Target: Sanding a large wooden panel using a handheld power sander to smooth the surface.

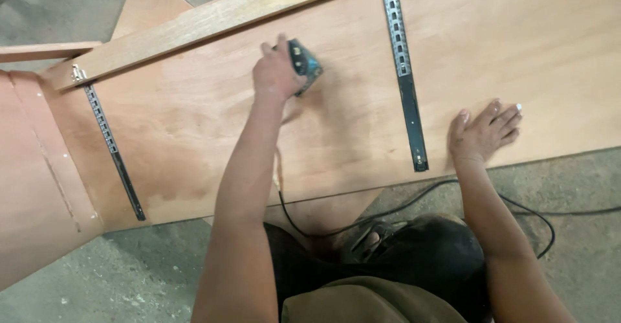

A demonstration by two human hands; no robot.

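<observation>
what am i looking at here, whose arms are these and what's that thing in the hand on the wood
This single picture comes from a camera worn on a person's head, looking down, so the two bare arms are the wearer's own. There is no machine arm here.

The left hand grips a small teal and black power sander pressed on a large reddish-brown plywood panel. A thin black power cord runs off the panel's near edge and across the grey concrete floor.

The right hand lies flat and open on the panel, holding nothing.

Two black slotted metal strips are fixed across the panel, one on each side of the sander. A pale wooden batten runs along the panel's far edge.
</observation>
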